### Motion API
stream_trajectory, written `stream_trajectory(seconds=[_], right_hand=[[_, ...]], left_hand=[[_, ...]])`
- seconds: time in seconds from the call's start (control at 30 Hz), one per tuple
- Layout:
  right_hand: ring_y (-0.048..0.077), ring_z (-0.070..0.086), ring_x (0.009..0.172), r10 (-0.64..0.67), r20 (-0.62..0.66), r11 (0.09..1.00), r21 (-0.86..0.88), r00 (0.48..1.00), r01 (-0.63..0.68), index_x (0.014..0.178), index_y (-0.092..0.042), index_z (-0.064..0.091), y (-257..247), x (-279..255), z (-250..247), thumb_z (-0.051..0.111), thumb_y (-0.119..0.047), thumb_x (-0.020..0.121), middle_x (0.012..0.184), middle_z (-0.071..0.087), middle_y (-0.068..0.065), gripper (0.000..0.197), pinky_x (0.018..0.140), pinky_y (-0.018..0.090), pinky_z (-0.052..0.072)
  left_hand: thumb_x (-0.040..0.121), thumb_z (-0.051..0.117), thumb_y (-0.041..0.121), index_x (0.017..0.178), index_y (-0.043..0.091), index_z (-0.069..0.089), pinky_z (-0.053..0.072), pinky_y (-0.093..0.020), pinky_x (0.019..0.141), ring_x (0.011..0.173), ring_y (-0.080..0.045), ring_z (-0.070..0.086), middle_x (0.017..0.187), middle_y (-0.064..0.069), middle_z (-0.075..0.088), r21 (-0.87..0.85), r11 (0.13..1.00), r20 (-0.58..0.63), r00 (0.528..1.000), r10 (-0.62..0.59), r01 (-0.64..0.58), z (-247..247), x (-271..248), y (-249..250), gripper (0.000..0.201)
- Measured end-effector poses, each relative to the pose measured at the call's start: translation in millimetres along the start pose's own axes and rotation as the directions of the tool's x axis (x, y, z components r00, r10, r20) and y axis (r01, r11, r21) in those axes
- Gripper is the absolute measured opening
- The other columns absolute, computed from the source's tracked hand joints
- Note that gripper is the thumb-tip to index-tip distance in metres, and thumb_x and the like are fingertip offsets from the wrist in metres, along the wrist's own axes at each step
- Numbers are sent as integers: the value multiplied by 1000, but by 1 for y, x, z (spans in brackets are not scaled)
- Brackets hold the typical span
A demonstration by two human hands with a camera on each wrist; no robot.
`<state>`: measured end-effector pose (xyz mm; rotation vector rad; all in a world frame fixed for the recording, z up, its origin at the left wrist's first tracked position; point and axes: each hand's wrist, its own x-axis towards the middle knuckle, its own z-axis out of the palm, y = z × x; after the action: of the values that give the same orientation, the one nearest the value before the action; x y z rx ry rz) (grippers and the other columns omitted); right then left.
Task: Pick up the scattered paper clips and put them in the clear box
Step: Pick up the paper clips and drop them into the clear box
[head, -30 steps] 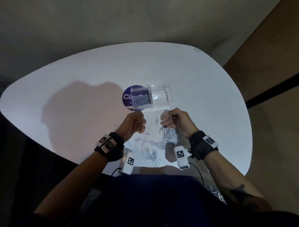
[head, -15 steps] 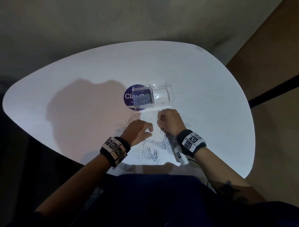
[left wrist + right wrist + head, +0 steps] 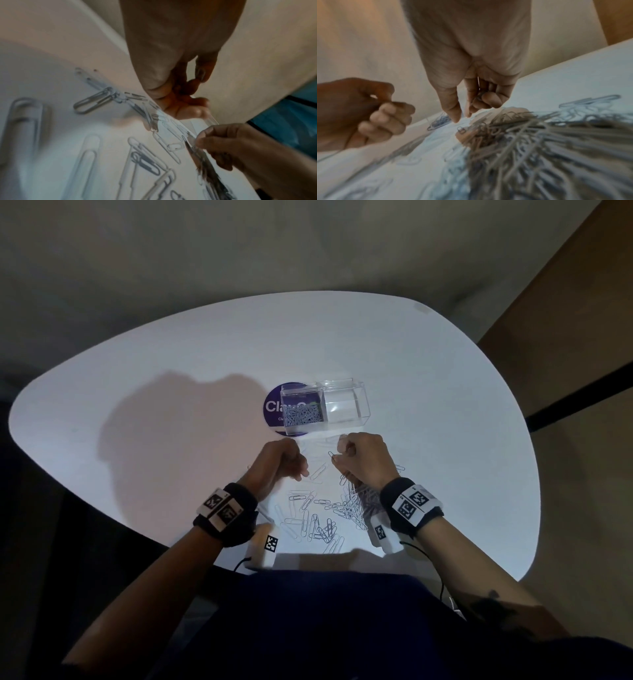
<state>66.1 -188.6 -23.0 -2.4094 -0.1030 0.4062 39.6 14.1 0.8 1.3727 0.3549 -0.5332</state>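
The clear box (image 3: 346,405) stands on the white table (image 3: 171,371); its left half holds paper clips (image 3: 303,416), its right half is bare. Just in front of it my left hand (image 3: 291,465) is a fist, fingers (image 3: 190,86) curled round a few clips that barely show. My right hand (image 3: 342,453) is a hand's width to the right, its curled fingers (image 3: 489,98) holding clips, one clip (image 3: 331,455) sticking out. Several loose clips (image 3: 318,525) lie scattered near the table's front edge, with a thick heap (image 3: 356,501) under my right wrist.
A round purple sticker (image 3: 274,409) with white letters lies under the box's left end. The table's front edge runs close to my body, and the table ends in a rounded edge at the right. Dark floor lies to the left.
Both hands dropped from just in front of the box onto the scattered clips, then lifted a little. The right hand turned knuckles-up and now shows a clip at its fingertips.
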Motion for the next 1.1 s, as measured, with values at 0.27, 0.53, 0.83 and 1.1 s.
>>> stream_trajectory(seconds=[0.27,0.53,0.83,1.1], right_hand=[[23,57,75,-47,40,982,-181,998,53,67,-18,56,-9,-4,21,63,-11,79,77,56,-2,15,65,30,41],[16,56,53,88,45,927,363,995,-99,63,-5,58,-3,-11,6,74,-13,81,67,67,12,25,56,28,49],[19,50,65,140,373,425,814,917,-395,111,15,64,1,-17,-3,48,-5,88,84,54,15,34,64,29,46],[17,34,47,54,353,664,686,934,-297,87,11,67,-5,-29,-3,84,-39,77,69,46,15,54,45,24,28]], left_hand=[[89,46,-10,117,-5,58,52,-23,56,78,-26,70,108,-21,70,-95,995,105,994,-6,16,-3,-8,3,31],[86,51,-17,144,21,38,57,-33,85,112,-37,62,134,-3,50,-222,970,179,982,-60,99,-20,-13,-2,70],[85,47,-5,93,1,58,41,-23,47,54,-17,49,69,-9,54,34,997,67,996,-67,65,-30,-20,-1,15],[73,78,27,84,19,68,40,-22,63,80,-17,59,100,-3,69,940,316,72,981,178,-127,-40,-31,-22,16]])
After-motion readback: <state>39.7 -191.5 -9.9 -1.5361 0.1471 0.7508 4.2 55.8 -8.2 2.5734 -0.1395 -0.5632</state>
